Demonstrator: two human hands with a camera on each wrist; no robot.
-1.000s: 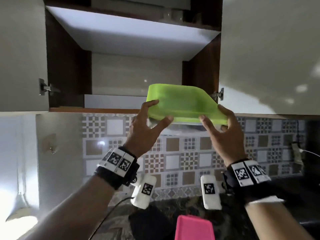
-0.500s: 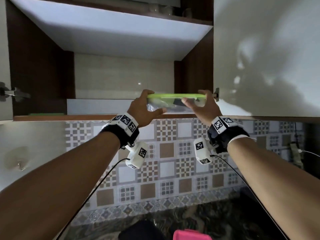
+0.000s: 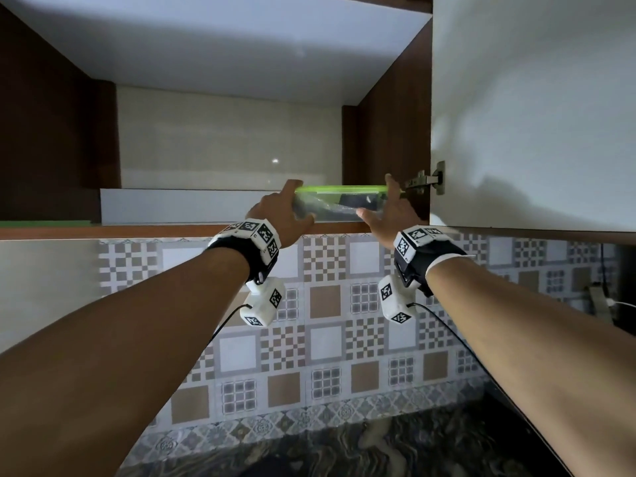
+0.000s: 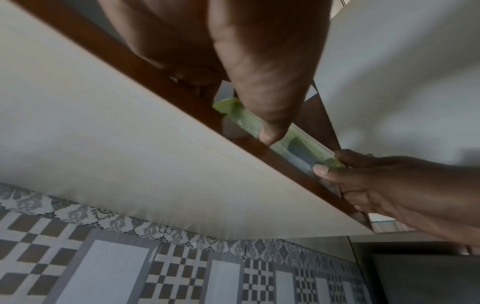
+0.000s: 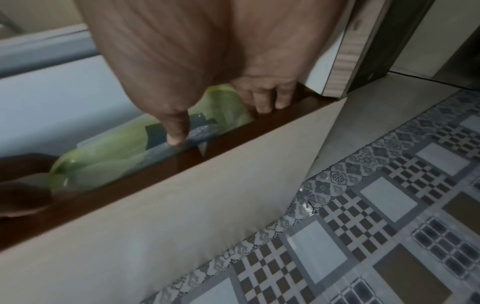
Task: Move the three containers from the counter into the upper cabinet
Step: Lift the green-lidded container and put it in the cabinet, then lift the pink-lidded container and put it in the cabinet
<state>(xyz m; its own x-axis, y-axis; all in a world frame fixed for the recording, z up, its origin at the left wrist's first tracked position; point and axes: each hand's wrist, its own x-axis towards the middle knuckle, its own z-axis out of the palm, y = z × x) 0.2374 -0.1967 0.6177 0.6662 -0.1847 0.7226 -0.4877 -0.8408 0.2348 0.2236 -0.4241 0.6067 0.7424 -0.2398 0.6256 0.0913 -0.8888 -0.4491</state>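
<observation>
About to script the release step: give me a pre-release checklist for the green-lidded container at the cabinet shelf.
1. Both hands hold green-lidded container: left hand, right hand. Ok.
2. Container level. Ok.
3. Container sits past brown shelf edge. Ok.
4. Base fully resting on shelf. Cannot tell.
5. Clear of door hinge. Ok.
6. Lid sealed. Cannot tell.

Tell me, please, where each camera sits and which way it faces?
Head: on the head, facing up into the cabinet; both forearms and hands show.
Left wrist: beneath the left hand, looking along the shelf edge.
Right wrist: beneath the right hand, likewise.
All share the green-lidded container.
</observation>
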